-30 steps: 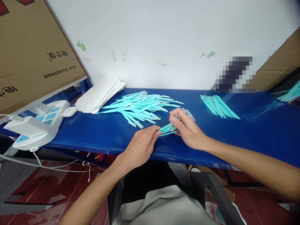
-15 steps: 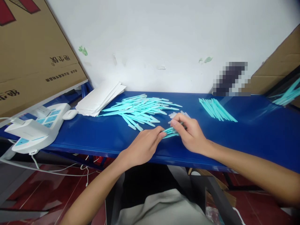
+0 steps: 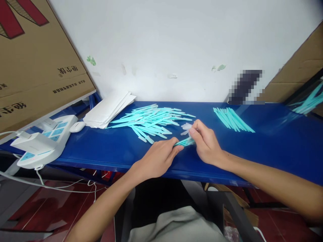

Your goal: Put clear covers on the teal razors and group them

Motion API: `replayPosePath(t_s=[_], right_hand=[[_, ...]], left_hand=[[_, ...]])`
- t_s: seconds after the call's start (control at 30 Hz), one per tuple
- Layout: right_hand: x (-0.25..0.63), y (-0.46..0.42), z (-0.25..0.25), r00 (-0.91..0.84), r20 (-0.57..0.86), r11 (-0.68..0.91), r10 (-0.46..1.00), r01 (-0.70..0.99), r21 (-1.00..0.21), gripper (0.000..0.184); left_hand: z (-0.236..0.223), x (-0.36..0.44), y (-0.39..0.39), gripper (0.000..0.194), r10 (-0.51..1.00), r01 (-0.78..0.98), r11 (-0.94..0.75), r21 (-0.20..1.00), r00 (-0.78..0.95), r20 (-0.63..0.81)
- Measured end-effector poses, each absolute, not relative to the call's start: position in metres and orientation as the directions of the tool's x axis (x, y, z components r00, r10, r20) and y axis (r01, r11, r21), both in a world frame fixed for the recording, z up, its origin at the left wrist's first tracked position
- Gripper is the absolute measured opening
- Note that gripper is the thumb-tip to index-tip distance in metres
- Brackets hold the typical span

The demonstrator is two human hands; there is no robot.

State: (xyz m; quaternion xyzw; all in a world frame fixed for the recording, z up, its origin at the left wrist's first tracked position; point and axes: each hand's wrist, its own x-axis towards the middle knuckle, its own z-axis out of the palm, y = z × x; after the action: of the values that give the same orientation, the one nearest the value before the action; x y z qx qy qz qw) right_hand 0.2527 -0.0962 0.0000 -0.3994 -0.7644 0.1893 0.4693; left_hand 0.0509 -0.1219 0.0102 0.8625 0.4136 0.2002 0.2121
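My left hand (image 3: 164, 154) is closed round the near ends of a small bundle of slim turquoise eyebrow razors (image 3: 185, 142), held low over the table's front part. At the bundle's other end, my right hand (image 3: 208, 143) is closed, thumb and forefinger pinched; its fingers partly hide that end. Just behind the right fingertips lie a few small translucent plastic pieces (image 3: 186, 126), cap-like in shape. Beyond my left hand spreads a loose heap of the same razors (image 3: 153, 119). A neater row of razors (image 3: 233, 119) lies to the right.
White paper sheets or envelopes (image 3: 108, 109) are stacked left of the heap. A white power strip (image 3: 63, 134) with a plugged-in charger and a small white case (image 3: 77, 126) occupy the blue table's (image 3: 277, 144) left end. A large cardboard box (image 3: 42, 67) stands behind them.
My right fingers have shifted slightly along the bundle's far end, and their pinch looks tighter. My left hand keeps its hold. The whole view has tilted a little.
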Motion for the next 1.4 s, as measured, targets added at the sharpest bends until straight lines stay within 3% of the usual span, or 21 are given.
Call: replayPosePath(t_s=[0.13,0.33,0.63,0.87,0.97,1.1,1.27,1.4], right_hand=[[0.253,-0.093,0.000,-0.270,0.521,0.585,0.810,0.442,-0.680,0.032],[0.249,-0.085,-0.008,-0.260,0.380,0.440,0.888,0.239,-0.865,0.035],[0.248,-0.090,-0.006,-0.215,0.531,0.571,0.820,0.374,-0.731,0.029],[0.253,-0.088,-0.003,-0.360,0.545,0.653,0.757,0.380,-0.656,0.025],[0.255,-0.087,-0.003,-0.399,0.516,0.650,0.758,0.395,-0.649,0.025],[0.258,-0.084,-0.001,-0.445,0.477,0.643,0.758,0.388,-0.660,0.026],[0.263,-0.079,0.000,-0.397,0.439,0.563,0.806,0.285,-0.776,0.031],[0.262,-0.080,-0.006,-0.404,0.330,0.442,0.853,0.225,-0.868,0.034]], left_hand=[[0.011,0.050,-0.120,0.037,0.808,0.637,-0.551,0.539,0.568,0.156],[0.008,0.045,-0.113,0.035,0.823,0.663,-0.546,0.513,0.537,0.182],[0.011,0.060,-0.113,0.031,0.800,0.570,-0.540,0.619,0.575,0.169],[0.009,0.057,-0.108,0.038,0.827,0.460,-0.420,0.783,0.549,0.121],[0.005,0.057,-0.110,0.036,0.836,0.476,-0.423,0.771,0.532,0.131],[0.001,0.059,-0.118,0.034,0.864,0.593,-0.453,0.666,0.475,0.166],[0.005,0.052,-0.131,0.036,0.895,0.666,-0.414,0.621,0.422,0.144],[0.006,0.046,-0.136,0.037,0.909,0.669,-0.390,0.633,0.392,0.145]])
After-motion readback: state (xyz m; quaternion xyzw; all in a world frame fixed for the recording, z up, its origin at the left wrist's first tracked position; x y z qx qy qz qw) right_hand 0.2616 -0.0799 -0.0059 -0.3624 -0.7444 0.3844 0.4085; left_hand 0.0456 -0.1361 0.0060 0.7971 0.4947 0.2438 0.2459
